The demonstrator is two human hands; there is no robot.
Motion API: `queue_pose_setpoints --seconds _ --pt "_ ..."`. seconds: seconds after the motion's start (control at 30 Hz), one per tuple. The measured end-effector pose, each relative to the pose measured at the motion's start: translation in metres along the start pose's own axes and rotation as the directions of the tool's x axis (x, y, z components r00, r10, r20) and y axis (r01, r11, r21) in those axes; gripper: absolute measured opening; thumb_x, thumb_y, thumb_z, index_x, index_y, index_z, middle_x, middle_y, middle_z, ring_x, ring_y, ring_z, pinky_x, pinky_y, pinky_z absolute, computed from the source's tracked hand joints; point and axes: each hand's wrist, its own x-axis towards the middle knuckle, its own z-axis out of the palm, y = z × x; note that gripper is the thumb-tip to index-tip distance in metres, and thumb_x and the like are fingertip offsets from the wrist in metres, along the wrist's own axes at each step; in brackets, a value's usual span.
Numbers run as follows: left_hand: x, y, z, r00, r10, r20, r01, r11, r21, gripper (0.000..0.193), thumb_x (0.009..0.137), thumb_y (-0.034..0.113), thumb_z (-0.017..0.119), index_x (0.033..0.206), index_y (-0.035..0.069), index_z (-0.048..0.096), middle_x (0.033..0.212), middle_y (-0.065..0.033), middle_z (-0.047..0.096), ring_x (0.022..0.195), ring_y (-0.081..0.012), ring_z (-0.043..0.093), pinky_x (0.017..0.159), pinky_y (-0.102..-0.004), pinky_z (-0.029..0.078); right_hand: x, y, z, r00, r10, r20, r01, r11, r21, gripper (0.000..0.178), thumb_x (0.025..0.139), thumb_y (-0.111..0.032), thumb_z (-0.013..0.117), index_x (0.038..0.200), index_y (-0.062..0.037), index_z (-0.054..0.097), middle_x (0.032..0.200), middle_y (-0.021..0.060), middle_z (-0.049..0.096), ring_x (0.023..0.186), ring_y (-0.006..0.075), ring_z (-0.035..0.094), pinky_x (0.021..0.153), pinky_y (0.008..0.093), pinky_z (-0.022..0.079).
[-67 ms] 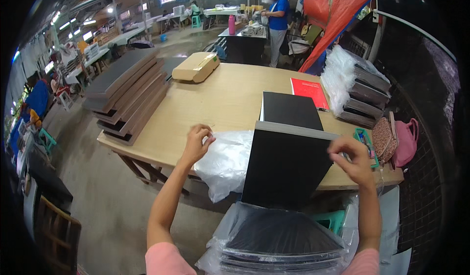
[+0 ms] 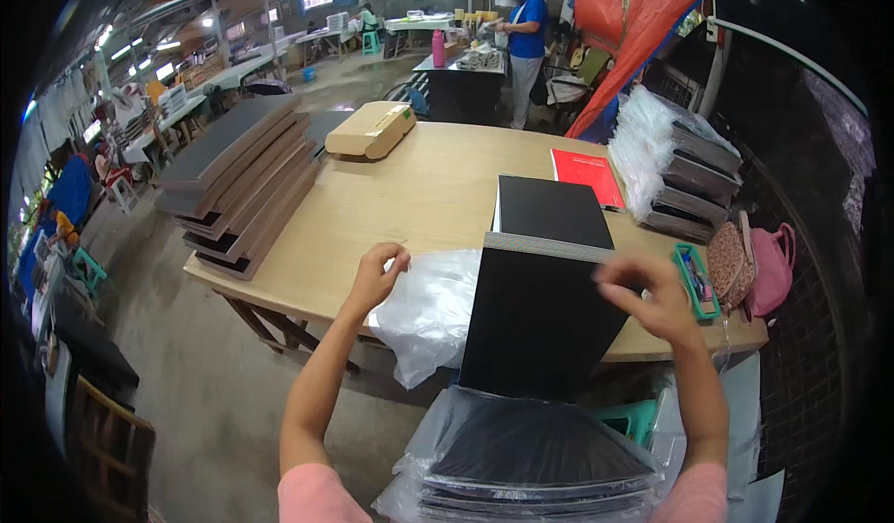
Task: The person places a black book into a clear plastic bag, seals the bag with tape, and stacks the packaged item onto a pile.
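"What are the hands doing?"

"From my remote seat I see the left hand [image 2: 380, 279], fingers curled toward the thumb, beside the upper-left corner of a translucent plastic sheet [image 2: 430, 309]; I can't tell whether it pinches it. The right hand [image 2: 656, 292] is bent, thumb and fingers near each other, but it's blurred, so I can't tell if it grips anything."

"And what just changed?"

"The right hand shifted left, from the black slab's [image 2: 531, 327] right edge to in front of its upper-right corner. The left barely moved. I'd judge that this brings both hands closer about the slab, with the handling unfinished."

"Where's the slab?"

"Tilted up at the table's [image 2: 438, 174] near edge, the plastic just left of it. Nearer me sits a plastic-wrapped stack [image 2: 540, 444]; farther out, dark boards [image 2: 233, 164] on the left and a red folder [image 2: 589, 176] on the right"
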Motion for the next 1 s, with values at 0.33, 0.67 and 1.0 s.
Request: queue_pose_setpoints --seconds 0.33,0.67,1.0 --pt "0.040 0.017 0.023 0.886 -0.225 0.405 0.452 0.612 -0.649 0.036 0.087 0.046 0.059 0.087 0.011 0.059 0.063 0.0079 0.047 0.054 -0.0025 0.039 0.048 -0.0197 0.030 0.234 0.082 0.146 0.606 0.146 0.782 0.272 0.886 -0.376 0.026 0.067 -0.022 0.074 0.084 -0.0032 0.070 0.076 0.0102 0.068 0.071 0.0223 0.061 0.067 0.0355 0.046" --pt "0.022 0.076 -0.118 0.412 0.274 0.869 0.336 0.841 -0.425 0.043 0.093 0.039 0.052 0.097 -0.002 0.065 0.092 -0.0098 0.064 0.083 -0.0139 0.055 0.075 -0.0306 0.045 0.163 -0.003 0.177 -0.227 -0.369 0.901 -0.210 0.922 0.325 0.041 0.086 -0.026 0.067 0.110 0.0051 0.056 0.094 0.0160 0.068 0.088 0.0204 0.066 0.080 0.0320 0.051" --pt "-0.013 0.174 -0.038 0.780 0.520 0.347 0.385 0.037 -0.922 0.034 0.093 0.033 0.053 0.092 0.002 0.064 0.084 -0.0106 0.063 0.079 -0.0166 0.057 0.076 -0.0314 0.046 0.019 0.008 0.033 0.561 -0.715 0.417 -0.372 0.233 0.899 0.030 0.090 -0.029 0.057 0.100 -0.0003 0.061 0.086 0.0229 0.066 0.073 0.0332 0.065 0.079 0.0413 0.048"
